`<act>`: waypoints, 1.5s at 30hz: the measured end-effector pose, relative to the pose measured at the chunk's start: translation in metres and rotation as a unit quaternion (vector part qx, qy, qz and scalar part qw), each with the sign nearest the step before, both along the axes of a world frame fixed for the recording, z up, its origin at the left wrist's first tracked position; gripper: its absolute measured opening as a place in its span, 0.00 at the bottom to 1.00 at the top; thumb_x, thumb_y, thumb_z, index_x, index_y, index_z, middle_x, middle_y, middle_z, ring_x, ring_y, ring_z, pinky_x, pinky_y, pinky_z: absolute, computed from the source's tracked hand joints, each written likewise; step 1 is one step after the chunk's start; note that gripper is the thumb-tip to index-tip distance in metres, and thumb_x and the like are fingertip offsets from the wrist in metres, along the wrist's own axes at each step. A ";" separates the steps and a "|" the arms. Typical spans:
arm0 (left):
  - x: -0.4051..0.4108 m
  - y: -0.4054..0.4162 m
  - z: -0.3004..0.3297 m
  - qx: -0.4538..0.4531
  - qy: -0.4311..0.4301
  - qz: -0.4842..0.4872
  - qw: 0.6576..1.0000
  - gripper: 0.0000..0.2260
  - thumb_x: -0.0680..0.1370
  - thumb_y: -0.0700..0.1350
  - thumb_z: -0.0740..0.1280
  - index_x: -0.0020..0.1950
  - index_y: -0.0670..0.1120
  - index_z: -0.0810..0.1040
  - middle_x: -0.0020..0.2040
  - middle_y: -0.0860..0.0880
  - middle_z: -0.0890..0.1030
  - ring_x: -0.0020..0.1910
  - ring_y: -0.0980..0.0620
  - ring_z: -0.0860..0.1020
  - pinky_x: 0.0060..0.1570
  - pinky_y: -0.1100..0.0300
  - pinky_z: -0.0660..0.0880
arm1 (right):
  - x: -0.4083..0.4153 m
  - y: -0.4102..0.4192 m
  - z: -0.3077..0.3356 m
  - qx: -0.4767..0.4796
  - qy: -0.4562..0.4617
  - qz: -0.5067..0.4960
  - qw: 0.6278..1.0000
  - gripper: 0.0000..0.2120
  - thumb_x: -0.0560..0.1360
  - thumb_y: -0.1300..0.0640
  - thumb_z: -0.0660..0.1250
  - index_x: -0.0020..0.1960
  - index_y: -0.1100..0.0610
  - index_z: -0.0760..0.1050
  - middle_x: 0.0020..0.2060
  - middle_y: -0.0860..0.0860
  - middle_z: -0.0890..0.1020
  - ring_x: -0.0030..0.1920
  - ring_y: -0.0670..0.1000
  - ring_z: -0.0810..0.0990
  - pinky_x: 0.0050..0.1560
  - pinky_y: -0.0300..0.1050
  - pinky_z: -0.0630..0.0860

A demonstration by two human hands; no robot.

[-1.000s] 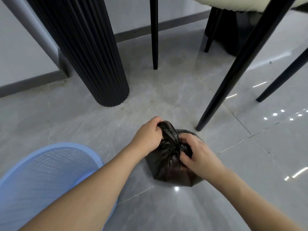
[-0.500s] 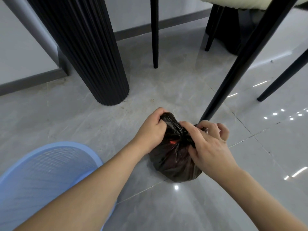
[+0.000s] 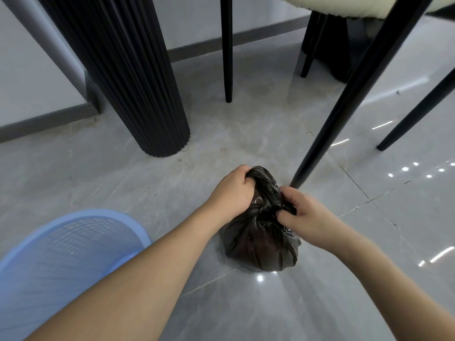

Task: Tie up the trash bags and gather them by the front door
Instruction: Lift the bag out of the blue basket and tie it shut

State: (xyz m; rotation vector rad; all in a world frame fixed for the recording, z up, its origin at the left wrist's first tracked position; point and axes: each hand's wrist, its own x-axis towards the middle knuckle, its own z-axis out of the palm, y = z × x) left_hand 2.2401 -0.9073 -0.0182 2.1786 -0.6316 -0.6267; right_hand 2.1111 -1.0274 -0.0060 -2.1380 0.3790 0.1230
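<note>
Since half a second ago the right hand [image 3: 309, 215] has dropped from over the bag's top to its right side, fingers now curled in at the knot.

Both forearms reach forward and down from the near edge, meeting over the black trash bag [image 3: 261, 242], which sits on the grey tiled floor [image 3: 123, 183] just in front of a slanting black chair leg [image 3: 349, 102]. The left hand [image 3: 231, 193] is a closed grip around the twisted neck of the bag, knuckles up, holding a dark loop of plastic that rises above the fist. The right hand's grip pinches the gathered plastic at the knot, thumb and fingertips pressed into the folds. A blue mesh bin [image 3: 61, 252] lies near the left forearm, and a fluted black table base [image 3: 138, 77] stands farther off.
</note>
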 end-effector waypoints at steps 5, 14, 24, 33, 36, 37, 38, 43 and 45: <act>0.006 -0.005 0.002 0.098 -0.005 -0.037 0.994 0.11 0.79 0.45 0.57 0.43 0.43 0.75 0.36 0.48 0.78 0.35 0.47 0.75 0.31 0.57 0.67 | -0.007 0.008 -0.009 -0.176 -0.109 0.024 0.978 0.29 0.73 0.64 0.63 0.71 0.49 0.61 0.45 0.42 0.75 0.51 0.45 0.69 0.55 0.26 0.63; 0.002 0.014 0.021 0.016 0.164 -0.067 0.984 0.28 0.64 0.54 0.65 0.62 0.57 0.62 0.49 0.53 0.74 0.51 0.52 0.74 0.59 0.52 0.72 | -0.006 0.008 -0.015 -0.245 -0.126 -0.079 0.958 0.08 0.76 0.62 0.63 0.51 0.56 0.79 0.51 0.50 0.70 0.50 0.50 0.72 0.55 0.28 0.63; -0.025 0.023 -0.007 0.043 -0.137 -0.134 0.981 0.12 0.70 0.64 0.67 0.50 0.61 0.79 0.63 0.62 0.65 0.64 0.58 0.57 0.72 0.49 0.48 | 0.006 -0.003 -0.001 0.157 0.105 -0.173 0.967 0.10 0.76 0.61 0.59 0.38 0.62 0.74 0.30 0.53 0.68 0.29 0.48 0.65 0.30 0.43 0.61; -0.028 0.024 -0.002 0.073 -0.264 -0.136 0.952 0.04 0.74 0.49 0.64 0.47 0.54 0.75 0.51 0.61 0.76 0.61 0.57 0.66 0.73 0.48 0.39 | -0.002 -0.007 -0.002 0.373 0.145 -0.087 0.912 0.04 0.69 0.57 0.64 0.39 0.57 0.75 0.32 0.49 0.75 0.32 0.47 0.71 0.32 0.38 0.65; -0.028 0.025 -0.003 0.056 -0.230 -0.116 0.965 0.04 0.74 0.46 0.63 0.48 0.54 0.75 0.45 0.61 0.76 0.60 0.58 0.68 0.74 0.46 0.41 | -0.002 -0.005 -0.009 0.314 0.075 -0.093 0.942 0.09 0.70 0.60 0.68 0.41 0.66 0.73 0.38 0.52 0.72 0.35 0.48 0.71 0.35 0.36 0.68; -0.027 0.026 -0.003 0.051 -0.218 -0.111 0.968 0.05 0.74 0.45 0.63 0.48 0.54 0.75 0.44 0.61 0.76 0.59 0.59 0.68 0.74 0.46 0.41 | -0.002 -0.005 -0.013 0.288 0.047 -0.100 0.951 0.08 0.72 0.62 0.70 0.44 0.67 0.75 0.43 0.52 0.73 0.38 0.47 0.74 0.38 0.36 0.70; -0.026 0.027 -0.004 0.049 -0.209 -0.107 0.971 0.05 0.74 0.45 0.64 0.48 0.55 0.75 0.44 0.60 0.76 0.59 0.59 0.68 0.74 0.47 0.41 | -0.003 -0.005 -0.015 0.264 0.019 -0.106 0.959 0.06 0.74 0.63 0.70 0.46 0.66 0.77 0.47 0.50 0.74 0.40 0.45 0.76 0.43 0.36 0.72; -0.022 0.028 -0.005 0.074 -0.227 -0.091 0.967 0.07 0.75 0.47 0.64 0.51 0.55 0.75 0.45 0.59 0.77 0.58 0.57 0.69 0.74 0.46 0.42 | -0.005 -0.006 -0.018 0.244 -0.052 -0.103 0.963 0.05 0.74 0.66 0.69 0.42 0.69 0.78 0.44 0.50 0.78 0.39 0.45 0.76 0.42 0.36 0.71; -0.022 0.028 -0.005 0.076 -0.239 -0.084 0.964 0.06 0.76 0.47 0.63 0.52 0.55 0.75 0.44 0.60 0.76 0.57 0.57 0.69 0.74 0.46 0.44 | -0.005 -0.008 -0.018 0.329 -0.043 -0.110 0.937 0.16 0.71 0.61 0.68 0.45 0.76 0.73 0.39 0.57 0.76 0.39 0.50 0.76 0.41 0.38 0.71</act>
